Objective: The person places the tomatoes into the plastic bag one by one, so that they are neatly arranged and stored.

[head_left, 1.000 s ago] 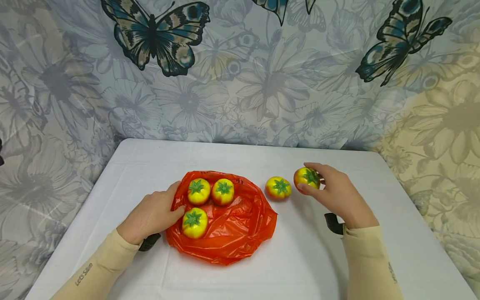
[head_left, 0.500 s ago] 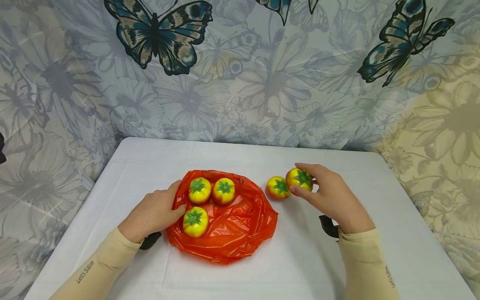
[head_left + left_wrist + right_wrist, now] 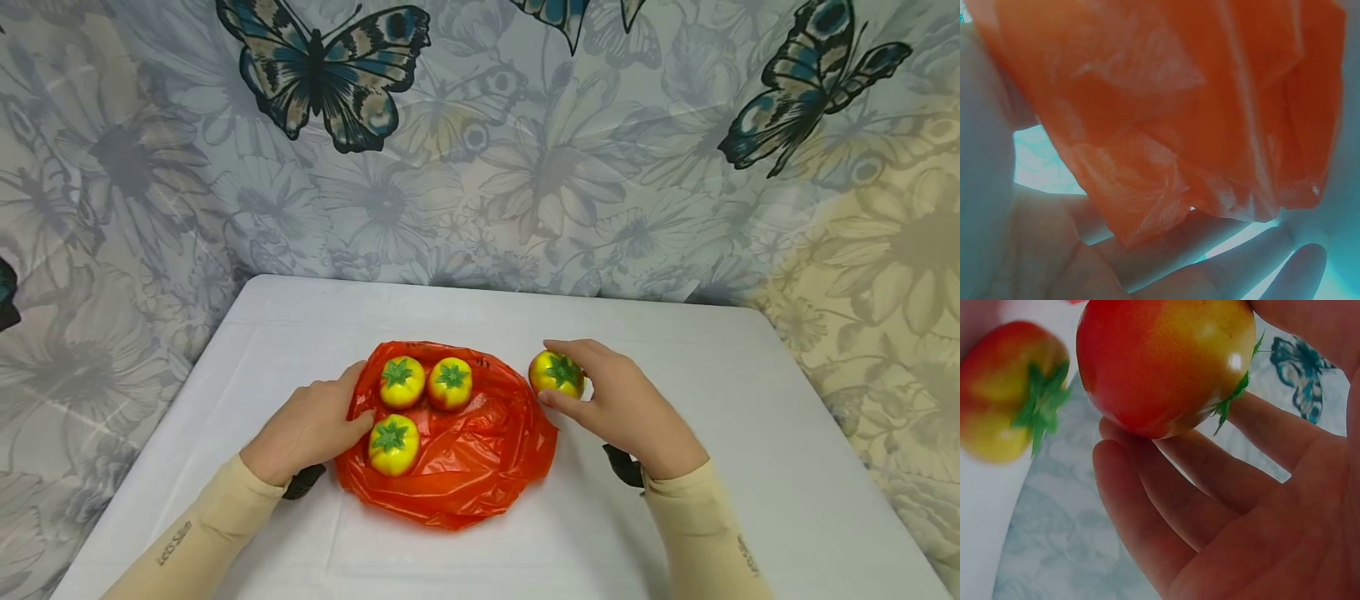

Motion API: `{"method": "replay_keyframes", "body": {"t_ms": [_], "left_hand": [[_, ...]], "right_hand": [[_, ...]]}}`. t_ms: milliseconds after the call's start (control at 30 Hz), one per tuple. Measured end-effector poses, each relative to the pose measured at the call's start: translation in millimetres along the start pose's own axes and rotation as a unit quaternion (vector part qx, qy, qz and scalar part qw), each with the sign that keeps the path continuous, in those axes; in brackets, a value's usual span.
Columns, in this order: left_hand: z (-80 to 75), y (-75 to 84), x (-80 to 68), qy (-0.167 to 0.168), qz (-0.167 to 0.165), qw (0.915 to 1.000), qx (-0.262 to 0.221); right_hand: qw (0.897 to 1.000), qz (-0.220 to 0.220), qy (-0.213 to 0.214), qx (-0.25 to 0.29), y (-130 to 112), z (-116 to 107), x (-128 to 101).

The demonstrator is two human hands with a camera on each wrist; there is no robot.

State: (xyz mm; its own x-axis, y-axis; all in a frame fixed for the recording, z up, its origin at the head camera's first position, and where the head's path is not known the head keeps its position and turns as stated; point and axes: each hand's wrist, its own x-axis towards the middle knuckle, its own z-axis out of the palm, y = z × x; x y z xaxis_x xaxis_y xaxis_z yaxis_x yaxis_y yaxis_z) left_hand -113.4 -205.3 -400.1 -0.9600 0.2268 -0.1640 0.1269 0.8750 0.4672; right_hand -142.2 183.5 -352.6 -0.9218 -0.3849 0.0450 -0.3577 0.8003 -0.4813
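Here, right hand (image 3: 626, 408) gripping tomato (image 3: 556, 373), left hand (image 3: 311, 429) pinching orange bag (image 3: 472, 450) edge.

R hand (image 3: 1260, 506) grips tomato (image 3: 1166, 362); 2nd tomato (image 3: 1007, 390) beside, blurred.

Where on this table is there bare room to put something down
Bare white table lies right of the right hand, and along the back edge behind the orange bag. The front strip between the sleeves is free too. It is crowded at the bag, where three tomatoes and the left hand sit.
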Motion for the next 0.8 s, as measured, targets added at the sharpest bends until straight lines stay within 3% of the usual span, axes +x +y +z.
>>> {"method": "replay_keyframes", "body": {"t_ms": [267, 533, 800], "left_hand": [[0.5, -0.8, 1.1, 0.0, 0.0, 1.0, -0.003], [0.2, -1.8, 1.6, -0.003, -0.006, 1.0, -0.004], [0.5, -3.3, 1.8, -0.003, -0.003, 1.0, -0.004]], "right_hand": [[1.0, -0.008, -0.029, 0.006, -28, 19, 10], [0.997, -0.057, -0.052, -0.018, -61, 38, 17], [0.993, -0.075, -0.092, -0.025, -79, 58, 18]]}}
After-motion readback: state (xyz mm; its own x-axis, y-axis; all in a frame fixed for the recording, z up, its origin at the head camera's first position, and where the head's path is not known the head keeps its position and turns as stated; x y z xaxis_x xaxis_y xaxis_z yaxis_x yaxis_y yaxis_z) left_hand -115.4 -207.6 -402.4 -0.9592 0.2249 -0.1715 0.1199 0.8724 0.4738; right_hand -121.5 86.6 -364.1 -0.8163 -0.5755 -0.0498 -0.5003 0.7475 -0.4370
